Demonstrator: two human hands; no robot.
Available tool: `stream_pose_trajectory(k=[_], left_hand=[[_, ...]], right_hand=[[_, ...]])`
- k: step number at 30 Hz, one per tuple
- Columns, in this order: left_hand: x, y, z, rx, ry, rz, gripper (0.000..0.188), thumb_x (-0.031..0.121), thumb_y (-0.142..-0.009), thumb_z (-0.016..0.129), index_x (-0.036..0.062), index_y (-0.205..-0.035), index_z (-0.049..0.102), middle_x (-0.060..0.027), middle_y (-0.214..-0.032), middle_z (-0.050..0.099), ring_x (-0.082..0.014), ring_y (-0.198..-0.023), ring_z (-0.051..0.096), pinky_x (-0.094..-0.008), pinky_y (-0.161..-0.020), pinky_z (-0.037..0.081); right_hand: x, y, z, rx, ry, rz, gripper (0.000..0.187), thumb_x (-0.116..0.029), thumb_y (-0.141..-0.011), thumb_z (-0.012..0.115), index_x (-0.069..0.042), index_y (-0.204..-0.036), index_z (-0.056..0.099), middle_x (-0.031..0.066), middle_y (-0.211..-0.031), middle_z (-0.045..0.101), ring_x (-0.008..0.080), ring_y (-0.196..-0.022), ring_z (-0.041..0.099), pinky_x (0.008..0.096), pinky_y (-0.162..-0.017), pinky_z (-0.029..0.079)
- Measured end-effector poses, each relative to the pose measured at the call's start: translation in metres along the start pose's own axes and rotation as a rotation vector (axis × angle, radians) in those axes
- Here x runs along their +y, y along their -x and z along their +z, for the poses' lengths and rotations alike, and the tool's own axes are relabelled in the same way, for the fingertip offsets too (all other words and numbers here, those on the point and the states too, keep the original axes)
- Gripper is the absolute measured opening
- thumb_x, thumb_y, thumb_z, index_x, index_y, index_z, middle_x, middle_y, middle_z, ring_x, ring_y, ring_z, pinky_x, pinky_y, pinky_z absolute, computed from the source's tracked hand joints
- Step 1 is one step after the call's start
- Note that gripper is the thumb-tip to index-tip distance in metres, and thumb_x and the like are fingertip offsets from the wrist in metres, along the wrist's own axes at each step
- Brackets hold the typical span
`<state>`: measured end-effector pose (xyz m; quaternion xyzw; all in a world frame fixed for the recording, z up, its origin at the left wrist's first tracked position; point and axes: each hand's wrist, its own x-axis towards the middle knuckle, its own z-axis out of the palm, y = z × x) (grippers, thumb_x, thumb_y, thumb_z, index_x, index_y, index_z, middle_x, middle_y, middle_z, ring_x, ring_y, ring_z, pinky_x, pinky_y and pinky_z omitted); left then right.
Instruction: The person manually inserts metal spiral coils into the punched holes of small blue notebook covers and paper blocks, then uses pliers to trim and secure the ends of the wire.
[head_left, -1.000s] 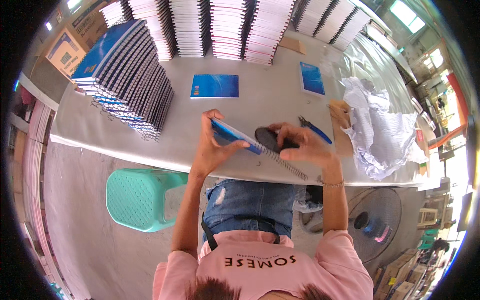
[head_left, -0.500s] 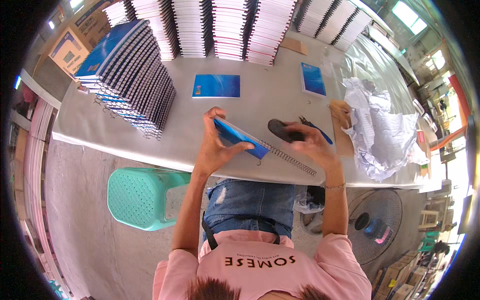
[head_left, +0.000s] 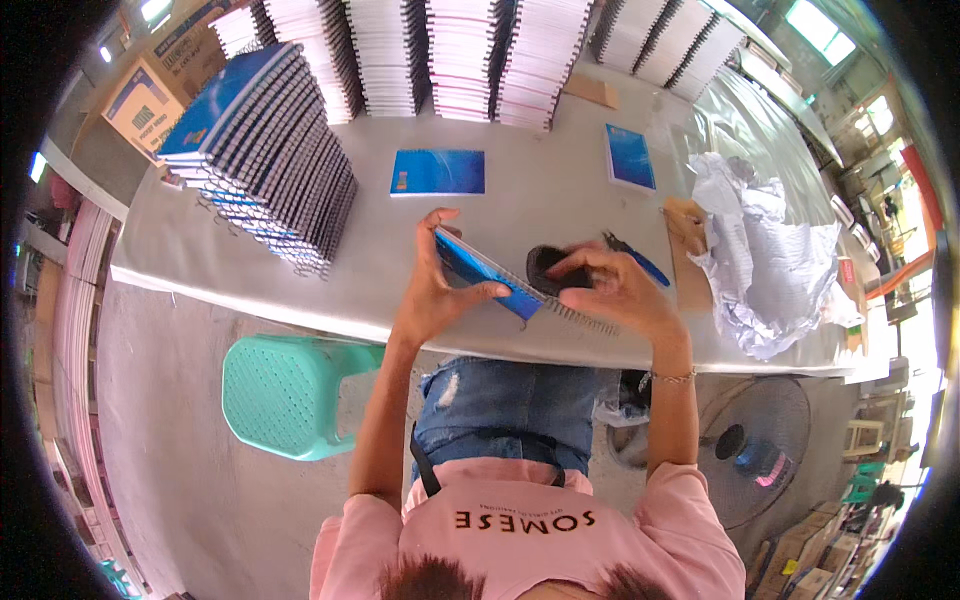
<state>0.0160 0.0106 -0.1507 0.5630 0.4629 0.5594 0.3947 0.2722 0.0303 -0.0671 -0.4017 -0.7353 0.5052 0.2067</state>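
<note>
My left hand (head_left: 435, 300) grips a small blue notebook (head_left: 520, 302), tilted above the near part of the table, with the thumb across its cover. A thin dark wire coil (head_left: 588, 320) runs along the notebook's upper edge and sticks out past its lower right end. In my right hand (head_left: 630, 292) is a dark, rounded pad (head_left: 543, 266), held with curled fingers. The pad is at the coil, close to the notebook's edge; whether it touches the wire I cannot tell. Just beyond that hand lies a tool with a blue handle (head_left: 652, 270).
Two blue notebooks, one in the middle (head_left: 438, 172) and one at right (head_left: 630, 157), lie flat. A tall stack of coil-bound notebooks (head_left: 270, 150) stands at left, with white stacks (head_left: 460, 60) behind. Crumpled white paper (head_left: 770, 265) lies right. A green stool (head_left: 285, 395) stands front left.
My right hand has brought the dark pad down and left against the coil area. More of the coil now lies along the notebook's edge, and less of it sticks out.
</note>
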Motion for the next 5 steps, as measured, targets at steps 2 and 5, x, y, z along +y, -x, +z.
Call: stream_pose_trajectory(k=[2,5], left_hand=[[-0.003,0.004,-0.003,-0.035,-0.121,0.053,0.105,0.018,-0.053,0.096,0.0099,-0.135,0.032,-0.0066,-0.114,0.043,-0.0228,-0.107,0.046,-0.0366,-0.094,0.044],[-0.007,0.002,-0.006,-0.068,-0.078,0.026,0.097,0.02,-0.059,0.094,0.0139,-0.134,0.033,-0.007,-0.114,0.042,-0.0217,-0.107,0.045,-0.0363,-0.095,0.043]], right_hand=[[-0.004,0.004,0.008,0.012,-0.066,0.016,0.043,-0.029,-0.078,0.082,-0.009,-0.113,0.069,0.0061,-0.123,0.055,0.0158,-0.114,0.052,0.0308,-0.093,0.045],[-0.007,0.001,0.003,-0.152,-0.275,-0.106,0.041,-0.028,-0.08,0.08,-0.011,-0.116,0.069,0.0072,-0.133,0.047,0.0216,-0.119,0.05,0.0298,-0.108,0.037]])
